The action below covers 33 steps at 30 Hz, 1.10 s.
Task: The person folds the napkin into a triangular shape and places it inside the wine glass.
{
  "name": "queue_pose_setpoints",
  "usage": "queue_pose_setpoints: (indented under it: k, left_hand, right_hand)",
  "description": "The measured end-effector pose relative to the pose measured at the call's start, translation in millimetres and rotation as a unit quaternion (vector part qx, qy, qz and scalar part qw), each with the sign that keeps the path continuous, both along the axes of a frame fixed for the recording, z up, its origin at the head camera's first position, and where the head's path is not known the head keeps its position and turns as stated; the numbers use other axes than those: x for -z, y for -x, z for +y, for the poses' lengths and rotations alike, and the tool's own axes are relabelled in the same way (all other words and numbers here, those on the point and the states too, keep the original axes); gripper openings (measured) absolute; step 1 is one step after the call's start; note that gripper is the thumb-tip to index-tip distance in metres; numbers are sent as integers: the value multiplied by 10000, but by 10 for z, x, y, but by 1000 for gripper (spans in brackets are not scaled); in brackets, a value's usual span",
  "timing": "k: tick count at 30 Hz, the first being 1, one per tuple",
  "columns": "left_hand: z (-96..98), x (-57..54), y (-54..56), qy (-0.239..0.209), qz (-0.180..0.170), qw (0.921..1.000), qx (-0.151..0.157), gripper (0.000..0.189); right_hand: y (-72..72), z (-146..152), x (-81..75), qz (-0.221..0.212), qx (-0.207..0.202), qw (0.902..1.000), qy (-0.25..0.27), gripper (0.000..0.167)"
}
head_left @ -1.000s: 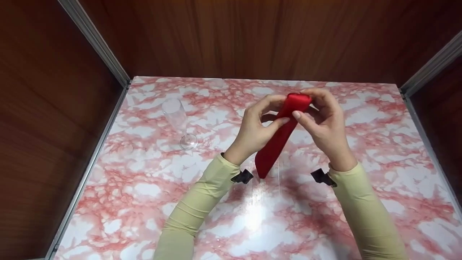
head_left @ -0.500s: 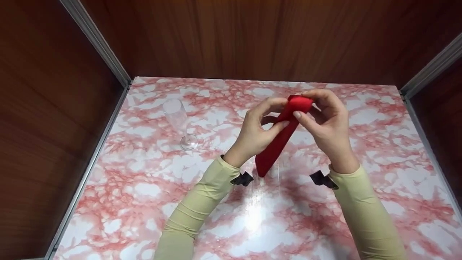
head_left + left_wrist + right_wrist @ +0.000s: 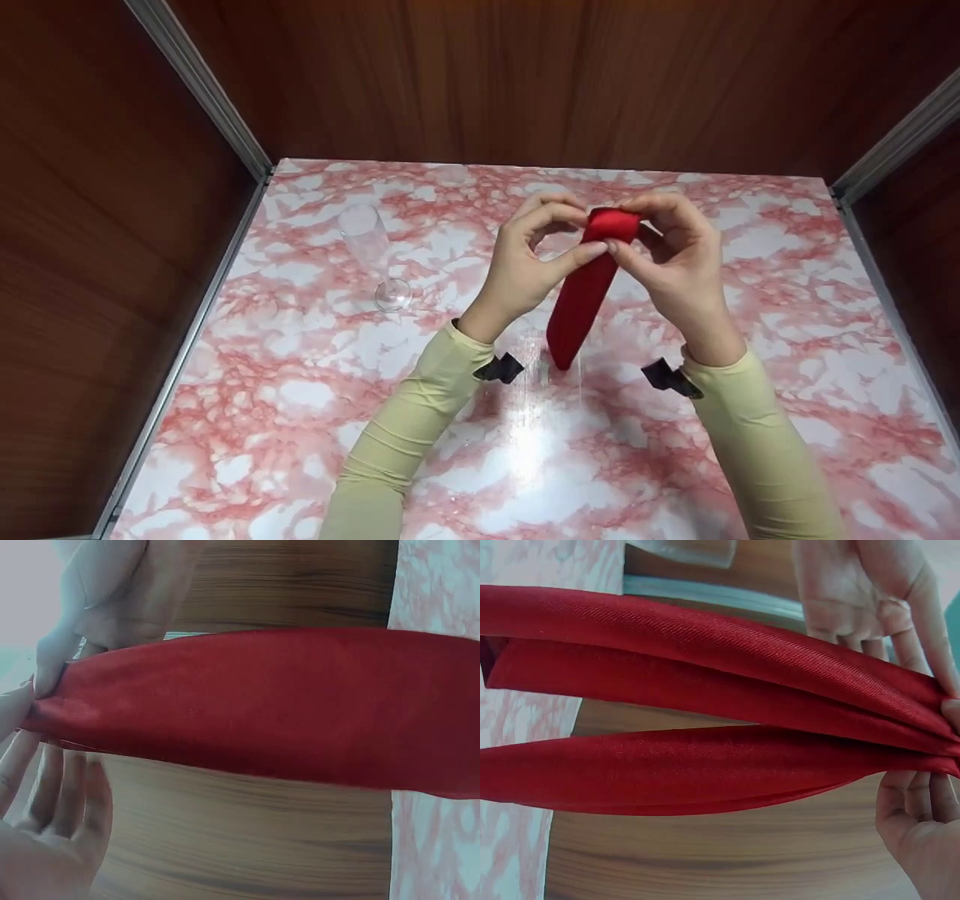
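Note:
A red satiny folded cloth (image 3: 583,300) hangs down from both hands over the table. My left hand (image 3: 517,259) pinches its gathered top end between thumb and fingers on the left side. From the right, my right hand (image 3: 681,259) pinches the same end, and the two thumb tips meet on its near face. In the left wrist view the cloth (image 3: 262,709) shows as one broad smooth band, narrowing toward the fingers. Separate long layers of the cloth (image 3: 667,765) spread apart below the grip in the right wrist view.
A clear stemmed glass (image 3: 365,238) stands to the left of the hands. The red-and-white marbled table (image 3: 300,420) has brown wood-grain panels (image 3: 480,82) at the back and both sides, with metal strips (image 3: 214,97) along the corners.
The left hand has shifted its fingers and brought its thumb over to the right thumb. The cloth's top has come slightly nearer, and its lower end has swung a little right.

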<state>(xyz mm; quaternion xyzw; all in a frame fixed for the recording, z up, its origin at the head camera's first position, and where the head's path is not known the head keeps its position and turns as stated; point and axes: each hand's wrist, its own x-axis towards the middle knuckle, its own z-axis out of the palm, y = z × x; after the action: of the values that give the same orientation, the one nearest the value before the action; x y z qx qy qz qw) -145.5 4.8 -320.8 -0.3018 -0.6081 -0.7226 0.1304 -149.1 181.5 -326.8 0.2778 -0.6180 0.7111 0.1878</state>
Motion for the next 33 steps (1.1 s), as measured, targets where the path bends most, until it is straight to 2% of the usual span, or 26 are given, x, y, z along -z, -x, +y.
queue_pose_setpoints:
  k: [2,5,8,13,18,21,25,30,33]
  left_hand:
    - [-7,-5,8,2,20,10000,68,32]
    - [-20,-21,15,122,-156,9993,306,43]
    - [-32,-40,11,299,-305,9982,416,45]
    - [-42,-60,10,452,-397,9974,387,40]
    - [-20,41,88,529,-445,9970,361,40]
    - [-19,-10,49,610,-369,9969,323,38]
    - [-30,-154,-58,778,-252,9964,212,33]
    - [-35,-163,-62,805,-228,9964,143,31]
    - [-42,-161,-58,718,-319,9968,172,31]
  right_hand:
    - [-6,-8,-8,-7,-20,10000,52,36]
    - [-17,-11,-15,-57,-62,9999,119,37]
    - [-30,-9,-15,-88,-81,9998,139,38]
    - [-52,-4,-17,-129,-68,9998,122,39]
    - [-70,-3,-29,-233,-39,9996,150,41]
    - [-82,2,-37,-358,-156,9987,315,41]
    - [-95,13,-40,-532,-292,9970,474,41]
    - [-84,9,-19,-470,-299,9978,372,41]
    - [-66,5,-3,-376,-398,9984,141,46]
